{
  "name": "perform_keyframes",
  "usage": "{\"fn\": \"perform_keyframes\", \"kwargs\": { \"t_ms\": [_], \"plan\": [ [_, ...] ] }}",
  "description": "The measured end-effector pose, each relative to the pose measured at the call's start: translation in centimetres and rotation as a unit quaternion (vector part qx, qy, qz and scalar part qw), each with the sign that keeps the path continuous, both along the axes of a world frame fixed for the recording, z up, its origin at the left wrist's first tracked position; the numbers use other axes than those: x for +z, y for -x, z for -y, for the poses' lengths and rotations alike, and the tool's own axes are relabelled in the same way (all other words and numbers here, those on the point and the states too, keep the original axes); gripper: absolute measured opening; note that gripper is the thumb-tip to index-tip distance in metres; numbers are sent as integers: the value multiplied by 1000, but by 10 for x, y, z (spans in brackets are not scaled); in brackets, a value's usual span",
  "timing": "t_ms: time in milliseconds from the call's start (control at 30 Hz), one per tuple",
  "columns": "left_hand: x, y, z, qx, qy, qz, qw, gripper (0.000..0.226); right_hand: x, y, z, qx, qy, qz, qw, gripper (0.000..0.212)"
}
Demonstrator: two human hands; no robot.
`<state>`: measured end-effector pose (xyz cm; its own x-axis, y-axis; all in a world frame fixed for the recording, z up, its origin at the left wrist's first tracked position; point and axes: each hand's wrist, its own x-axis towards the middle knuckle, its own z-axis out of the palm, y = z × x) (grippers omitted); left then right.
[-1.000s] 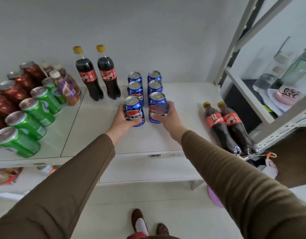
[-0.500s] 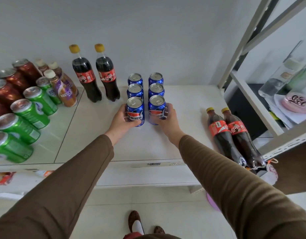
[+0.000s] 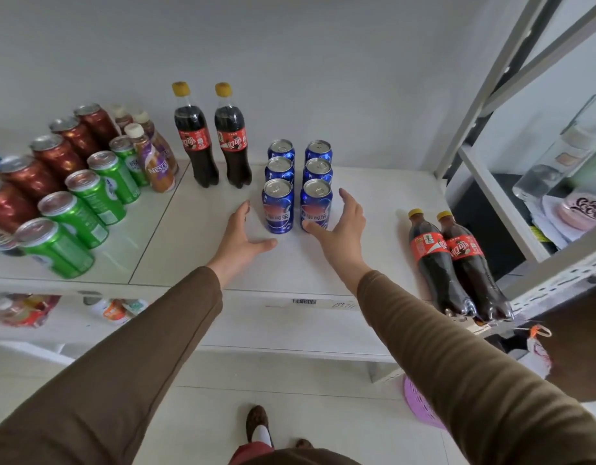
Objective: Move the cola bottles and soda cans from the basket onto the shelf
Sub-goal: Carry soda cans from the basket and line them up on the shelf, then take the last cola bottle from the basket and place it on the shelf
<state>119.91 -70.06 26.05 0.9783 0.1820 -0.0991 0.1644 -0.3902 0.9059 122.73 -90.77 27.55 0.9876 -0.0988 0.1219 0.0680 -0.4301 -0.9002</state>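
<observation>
Several blue soda cans stand in two rows on the white shelf (image 3: 373,263). The front left can (image 3: 278,209) and front right can (image 3: 316,207) stand upright side by side. My left hand (image 3: 243,236) is open just left of the front left can, apart from it. My right hand (image 3: 343,226) is open at the right of the front right can, thumb near its base. Two cola bottles (image 3: 212,142) stand behind the cans. Two more cola bottles (image 3: 454,263) stand at the shelf's right front. A purple basket (image 3: 420,404) shows below, mostly hidden by my right sleeve.
Green cans (image 3: 85,203), red cans (image 3: 48,159) and small coffee bottles (image 3: 152,162) fill the shelf's left part. A grey metal upright (image 3: 484,85) and a second rack with bottles stand at the right. A lower shelf holds packets.
Both hands held the two front blue cans earlier. Now they have let go and spread open beside them, with the cans standing in line with the rows.
</observation>
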Motion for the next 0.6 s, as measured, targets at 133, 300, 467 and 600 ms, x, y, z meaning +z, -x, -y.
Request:
{"fn": "perform_keyframes", "kwargs": {
  "t_ms": [133, 300, 467, 600],
  "plan": [
    [14, 38, -11, 35, -97, 58, 993, 98, 16, 31, -16, 9, 89, 137, 987, 77],
    [29, 99, -49, 59, -171, 111, 977, 94, 32, 71, -71, 105, 159, 206, 960, 72],
    [35, 185, -102, 118, -218, 118, 961, 91, 32, 128, -143, 223, 188, 200, 935, 70],
    [30, 288, -153, 172, -287, 93, 938, 90, 25, 205, -209, 315, 189, 191, 910, 72]
  ]
}}
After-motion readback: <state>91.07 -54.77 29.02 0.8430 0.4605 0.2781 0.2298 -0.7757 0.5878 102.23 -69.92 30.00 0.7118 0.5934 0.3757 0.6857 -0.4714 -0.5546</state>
